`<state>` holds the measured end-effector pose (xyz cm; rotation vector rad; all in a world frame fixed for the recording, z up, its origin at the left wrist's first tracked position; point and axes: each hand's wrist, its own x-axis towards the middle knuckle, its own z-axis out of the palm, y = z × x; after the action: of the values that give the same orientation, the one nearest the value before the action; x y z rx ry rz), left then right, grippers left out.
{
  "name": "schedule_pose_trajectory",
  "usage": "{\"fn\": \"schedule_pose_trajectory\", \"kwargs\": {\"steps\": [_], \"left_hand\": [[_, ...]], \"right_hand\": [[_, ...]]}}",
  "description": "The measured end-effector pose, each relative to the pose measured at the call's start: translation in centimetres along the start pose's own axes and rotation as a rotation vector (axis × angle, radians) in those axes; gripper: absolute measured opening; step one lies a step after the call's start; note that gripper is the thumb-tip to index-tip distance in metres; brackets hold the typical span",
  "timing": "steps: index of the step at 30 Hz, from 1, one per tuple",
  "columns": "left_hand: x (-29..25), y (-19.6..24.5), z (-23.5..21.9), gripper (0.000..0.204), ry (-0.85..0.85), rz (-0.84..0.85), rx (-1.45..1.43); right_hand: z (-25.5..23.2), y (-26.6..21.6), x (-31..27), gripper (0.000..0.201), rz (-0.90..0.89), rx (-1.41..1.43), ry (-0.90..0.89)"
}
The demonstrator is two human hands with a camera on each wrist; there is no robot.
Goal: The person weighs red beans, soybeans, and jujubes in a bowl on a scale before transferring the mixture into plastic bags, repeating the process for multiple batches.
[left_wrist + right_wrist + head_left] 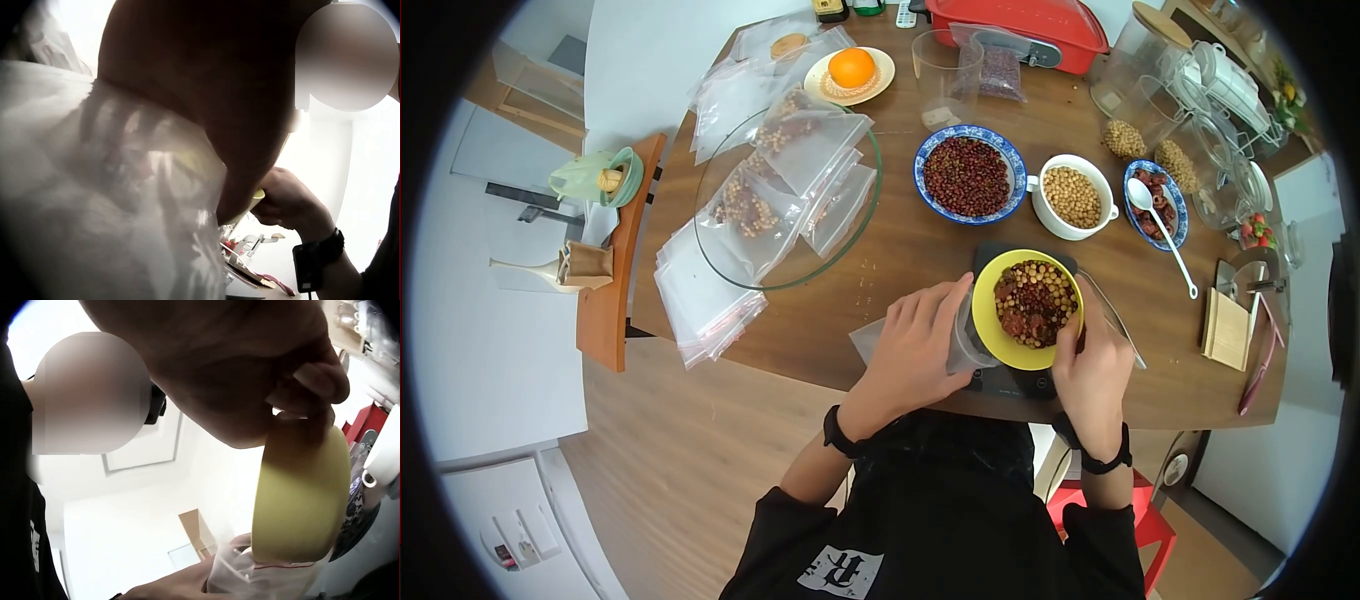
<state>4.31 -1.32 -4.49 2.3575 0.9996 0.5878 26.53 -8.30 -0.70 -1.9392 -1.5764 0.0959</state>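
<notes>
My right hand (1097, 355) grips the right rim of a yellow bowl (988, 318). Mixed red beans, soybeans and reddish-brown dried pieces (1037, 300) fill it. In the right wrist view the bowl (300, 500) is tipped toward the left hand, its lower rim at the mouth of a clear zip bag (234, 575). My left hand (912, 345) holds that bag from the left, fingers curved round it. The bag (137, 206) fills much of the left wrist view. Beneath the bowl lies a black kitchen scale (1010, 382), mostly hidden.
Beyond the bowl stand a blue-rimmed bowl of red beans (967, 177), a white cup of soybeans (1072, 197), and a dish with a white spoon (1155, 220). Filled bags lie in a large glass bowl (878, 190) at left, beside stacked bags (700, 290). Glass jars (1135, 60) crowd the back right.
</notes>
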Motion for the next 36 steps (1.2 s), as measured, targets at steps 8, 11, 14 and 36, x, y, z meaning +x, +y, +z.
{"fn": "schedule_pose_trajectory", "kwargs": {"steps": [8, 11, 14, 36], "left_hand": [[1.0, 0.7, 1.6, 0.119, 0.061, -0.064, -0.047], [1.3, 0.9, 1.7, 0.121, 0.098, -0.066, -0.061], [1.6, 1.3, 2.0, 0.123, 0.147, -0.077, -0.103], [2.5, 1.7, 2.9, 0.134, 0.392, -0.060, -0.206]], "right_hand": [[0.8, -1.2, 0.3, 0.063, -0.269, -0.210, 0.090], [0.8, -1.4, 0.5, 0.068, -0.337, -0.251, 0.127], [0.6, -1.6, 0.6, 0.072, -0.396, -0.300, 0.145], [-1.0, -2.0, 3.5, 0.052, -0.871, -0.458, 0.322]]}}
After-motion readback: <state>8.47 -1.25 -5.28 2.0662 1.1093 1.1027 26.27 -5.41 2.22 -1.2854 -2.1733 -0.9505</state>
